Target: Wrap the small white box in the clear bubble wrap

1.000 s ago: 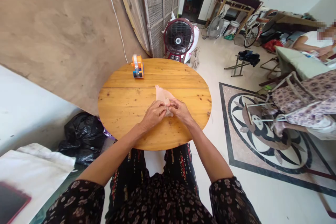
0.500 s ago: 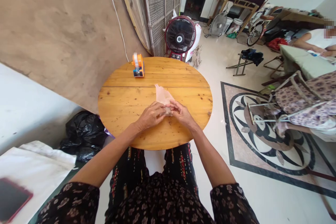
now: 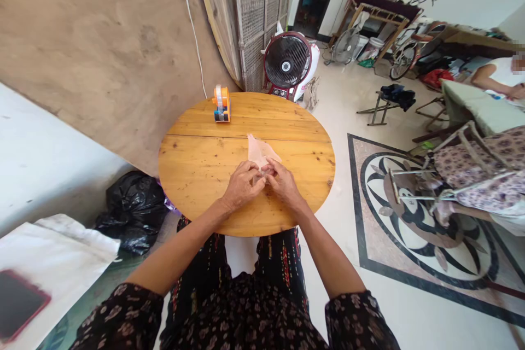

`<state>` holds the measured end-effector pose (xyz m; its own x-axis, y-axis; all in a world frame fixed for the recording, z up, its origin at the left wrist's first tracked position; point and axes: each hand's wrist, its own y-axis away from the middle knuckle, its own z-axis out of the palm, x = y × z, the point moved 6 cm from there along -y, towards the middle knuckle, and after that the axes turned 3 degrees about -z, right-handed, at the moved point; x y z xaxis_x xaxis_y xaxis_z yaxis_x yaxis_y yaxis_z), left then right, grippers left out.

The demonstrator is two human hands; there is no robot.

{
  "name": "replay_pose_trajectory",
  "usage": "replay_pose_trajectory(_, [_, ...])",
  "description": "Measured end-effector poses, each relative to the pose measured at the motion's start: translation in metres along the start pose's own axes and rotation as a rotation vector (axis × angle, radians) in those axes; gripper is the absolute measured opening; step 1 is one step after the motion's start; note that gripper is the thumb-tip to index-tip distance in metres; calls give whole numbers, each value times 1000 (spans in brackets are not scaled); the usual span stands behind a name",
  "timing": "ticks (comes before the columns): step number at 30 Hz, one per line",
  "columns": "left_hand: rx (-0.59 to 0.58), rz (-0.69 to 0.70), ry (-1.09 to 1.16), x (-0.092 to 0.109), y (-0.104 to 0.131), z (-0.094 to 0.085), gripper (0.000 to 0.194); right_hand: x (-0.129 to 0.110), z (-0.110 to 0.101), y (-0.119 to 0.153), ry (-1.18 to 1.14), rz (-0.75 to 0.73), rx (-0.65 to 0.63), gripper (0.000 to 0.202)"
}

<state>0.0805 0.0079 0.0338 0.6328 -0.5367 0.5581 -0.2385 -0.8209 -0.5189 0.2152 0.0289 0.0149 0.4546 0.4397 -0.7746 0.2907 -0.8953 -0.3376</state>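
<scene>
A thin pink sheet (image 3: 262,150) lies on the round wooden table (image 3: 197,164), its pointed end away from me. At its near edge, my left hand (image 3: 245,183) pinches the gathered part from the left. From the right, my right hand (image 3: 283,180) closes its fingers on the same part, close to the left fingertips. Something small and translucent shows between the fingertips, too small to name. An orange and blue tape dispenser (image 3: 222,104) with clear tape stands at the table's far left.
Beyond the table stands a fan (image 3: 287,65). Black bags (image 3: 133,205) and a white cloth with a phone (image 3: 20,303) are at the left. At the right are a stool (image 3: 381,106), a folding chair and a person at a green-covered table (image 3: 476,104).
The view has shifted slightly. Both hands remain at the pink sheet, whose upper part looks more spread to the right; the fingertips have moved a little.
</scene>
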Motion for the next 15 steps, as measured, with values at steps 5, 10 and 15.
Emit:
replay_pose_trajectory(5, [81,-241,-4,-4,-3,7,16,-5,0,2,103,-83,-28,56])
replay_pose_trajectory(10, [38,-343,-48,-10,-8,14,19,-6,-3,1,92,-109,-128,66])
replay_pose_trajectory(15, [14,-385,-125,-10,-17,14,31,-9,-7,-4,75,-100,-176,68])
